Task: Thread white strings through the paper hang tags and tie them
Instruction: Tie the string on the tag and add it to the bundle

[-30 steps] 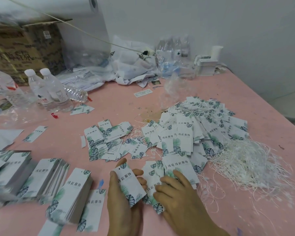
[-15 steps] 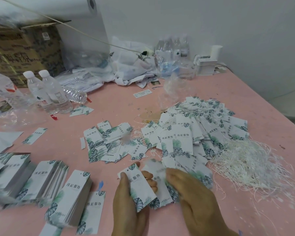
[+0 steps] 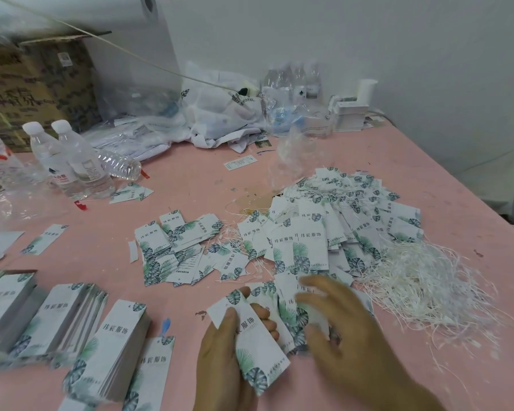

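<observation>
My left hand grips a white hang tag printed with green leaves, thumb on its face, near the table's front edge. My right hand hovers with spread fingers over a few loose tags just right of it, holding nothing I can see. A big heap of strung tags lies behind the hands. A tangle of white strings spreads at the right. Neat stacks of unstrung tags stand at the front left.
The pink table carries a smaller pile of tags at its middle, water bottles at the left, a cardboard box behind them, crumpled plastic bags at the back, and a white dispenser by the wall.
My right hand lifted off the loose tags and opened its fingers, shifting right. My left hand tilted its held tag and moved slightly right.
</observation>
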Available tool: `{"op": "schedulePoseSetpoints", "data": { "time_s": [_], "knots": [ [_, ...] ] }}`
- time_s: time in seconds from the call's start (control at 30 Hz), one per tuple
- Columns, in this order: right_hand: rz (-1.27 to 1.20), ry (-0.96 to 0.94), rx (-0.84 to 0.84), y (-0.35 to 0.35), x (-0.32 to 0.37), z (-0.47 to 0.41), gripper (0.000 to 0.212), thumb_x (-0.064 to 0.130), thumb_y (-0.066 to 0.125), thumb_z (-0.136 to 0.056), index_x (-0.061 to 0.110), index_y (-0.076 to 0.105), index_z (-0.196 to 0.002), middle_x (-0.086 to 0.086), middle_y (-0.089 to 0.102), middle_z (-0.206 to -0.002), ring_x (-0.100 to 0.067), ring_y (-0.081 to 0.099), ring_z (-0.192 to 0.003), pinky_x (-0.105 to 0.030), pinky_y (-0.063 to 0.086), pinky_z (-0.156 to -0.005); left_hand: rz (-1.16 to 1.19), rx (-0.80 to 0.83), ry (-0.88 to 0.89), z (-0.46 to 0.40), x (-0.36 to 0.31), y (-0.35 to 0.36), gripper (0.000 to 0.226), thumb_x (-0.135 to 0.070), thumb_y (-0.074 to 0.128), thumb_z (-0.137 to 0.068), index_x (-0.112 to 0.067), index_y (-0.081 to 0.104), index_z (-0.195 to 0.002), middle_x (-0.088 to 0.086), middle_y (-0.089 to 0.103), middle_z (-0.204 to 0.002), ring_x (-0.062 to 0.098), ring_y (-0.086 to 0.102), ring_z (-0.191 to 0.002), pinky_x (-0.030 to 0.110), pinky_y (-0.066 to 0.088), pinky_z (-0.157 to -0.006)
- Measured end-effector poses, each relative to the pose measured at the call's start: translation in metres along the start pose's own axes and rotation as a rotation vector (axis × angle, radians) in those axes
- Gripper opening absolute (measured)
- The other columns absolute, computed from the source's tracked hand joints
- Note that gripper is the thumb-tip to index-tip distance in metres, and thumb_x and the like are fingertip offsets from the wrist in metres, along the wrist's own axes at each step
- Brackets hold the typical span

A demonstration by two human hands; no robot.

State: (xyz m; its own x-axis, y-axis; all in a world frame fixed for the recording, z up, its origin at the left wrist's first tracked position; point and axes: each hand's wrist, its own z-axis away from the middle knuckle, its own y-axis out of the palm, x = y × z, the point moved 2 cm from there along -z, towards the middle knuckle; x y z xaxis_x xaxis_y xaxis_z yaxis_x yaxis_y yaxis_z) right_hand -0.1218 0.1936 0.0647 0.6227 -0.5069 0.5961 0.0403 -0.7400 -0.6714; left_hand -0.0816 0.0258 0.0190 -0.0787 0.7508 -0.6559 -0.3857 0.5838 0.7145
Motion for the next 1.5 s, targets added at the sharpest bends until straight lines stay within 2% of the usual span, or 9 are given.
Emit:
{"op": "schedulePoseSetpoints", "data": {
  "time_s": [0.1,0.2,0.37,0.57,0.67,0.87,1.07,1.23,1.5],
  "knots": [
    [0.144,0.302,0.248,-0.035,-0.040,0.000,0.060,0.027,0.062,-0.088,0.055,0.029,-0.130,0.052,0.014,-0.131,0.017,0.021,-0.131,-0.005,0.016,-0.099,-0.015,0.046,-0.032,0.004,0.001,0.003,0.037,-0.016,0.059,-0.083,0.002,0.066,-0.114,0.029,0.066,-0.086,0.038,0.064,-0.066,0.043,0.057,-0.057],
    [0.192,0.419,0.457,-0.043,-0.060,0.004,0.075,0.042,0.065,-0.084,0.047,0.019,-0.143,0.035,0.019,-0.137,0.008,0.022,-0.128,-0.014,0.022,-0.100,-0.159,0.130,-0.043,0.007,0.006,0.002,0.037,-0.019,0.061,-0.083,-0.002,0.071,-0.114,0.025,0.071,-0.109,0.039,0.070,-0.096,0.050,0.059,-0.080],
    [0.224,0.404,0.449,-0.034,-0.061,0.002,0.101,0.069,0.064,-0.073,0.039,0.007,-0.152,0.029,0.011,-0.142,0.010,0.005,-0.128,-0.025,0.015,-0.111,-0.410,0.213,-0.022,0.013,0.008,0.004,0.039,-0.034,0.053,-0.085,-0.021,0.074,-0.115,0.013,0.070,-0.122,0.028,0.064,-0.118,0.046,0.044,-0.102],
    [0.341,0.397,0.422,-0.030,-0.060,0.003,0.106,0.082,0.054,-0.067,0.035,0.012,-0.152,0.018,0.021,-0.152,-0.005,0.016,-0.137,-0.026,0.018,-0.106,-0.693,0.337,-0.057,0.020,0.007,0.011,0.074,-0.068,0.077,-0.055,-0.037,0.069,-0.121,-0.012,0.072,-0.119,0.008,0.069,-0.105,0.018,0.055,-0.081],
    [0.391,0.382,0.434,-0.025,-0.060,0.003,0.112,0.087,0.043,-0.059,0.034,0.013,-0.152,0.015,0.025,-0.151,-0.007,0.019,-0.136,-0.028,0.020,-0.110,-0.972,0.383,0.077,0.029,0.010,0.013,0.054,-0.069,0.052,-0.081,-0.048,0.058,-0.130,-0.036,0.051,-0.136,-0.005,0.055,-0.122,0.024,0.048,-0.101],
    [0.384,0.427,0.471,-0.024,-0.061,0.001,0.094,0.063,0.053,-0.067,0.031,0.021,-0.149,0.009,0.040,-0.139,-0.013,0.040,-0.122,-0.026,0.033,-0.100,-1.339,0.492,0.163,0.020,0.012,0.021,0.033,-0.060,0.038,-0.092,-0.080,0.036,-0.119,-0.046,0.025,-0.142,-0.029,0.021,-0.129,-0.004,0.020,-0.100],
    [0.166,0.570,0.472,-0.027,-0.056,-0.004,0.064,0.041,0.062,-0.068,0.035,0.039,-0.128,0.012,0.048,-0.108,-0.008,0.051,-0.095,-0.030,0.048,-0.081,-1.403,0.521,0.153,0.015,0.013,0.018,0.032,-0.059,0.033,-0.091,-0.070,0.034,-0.121,-0.045,0.023,-0.143,-0.027,0.019,-0.131,0.002,0.020,-0.107],
    [-0.001,0.627,0.340,-0.034,-0.054,-0.006,0.048,0.038,0.072,-0.079,0.045,0.044,-0.117,0.015,0.049,-0.111,-0.008,0.060,-0.090,-0.032,0.054,-0.077,-1.427,0.541,0.145,0.013,0.012,0.018,0.047,-0.062,0.029,-0.090,-0.058,0.044,-0.135,-0.048,0.020,-0.142,-0.027,0.017,-0.132,0.000,0.018,-0.105],
    [-0.017,0.610,0.303,-0.011,-0.041,-0.013,0.044,0.049,0.068,-0.077,0.038,0.047,-0.114,0.014,0.047,-0.107,-0.003,0.053,-0.094,-0.025,0.045,-0.074,-1.388,0.531,0.102,0.015,0.009,0.019,0.032,-0.061,0.035,-0.093,-0.083,0.035,-0.117,-0.060,0.020,-0.133,-0.030,0.022,-0.127,0.003,0.025,-0.105]
  ]
}}
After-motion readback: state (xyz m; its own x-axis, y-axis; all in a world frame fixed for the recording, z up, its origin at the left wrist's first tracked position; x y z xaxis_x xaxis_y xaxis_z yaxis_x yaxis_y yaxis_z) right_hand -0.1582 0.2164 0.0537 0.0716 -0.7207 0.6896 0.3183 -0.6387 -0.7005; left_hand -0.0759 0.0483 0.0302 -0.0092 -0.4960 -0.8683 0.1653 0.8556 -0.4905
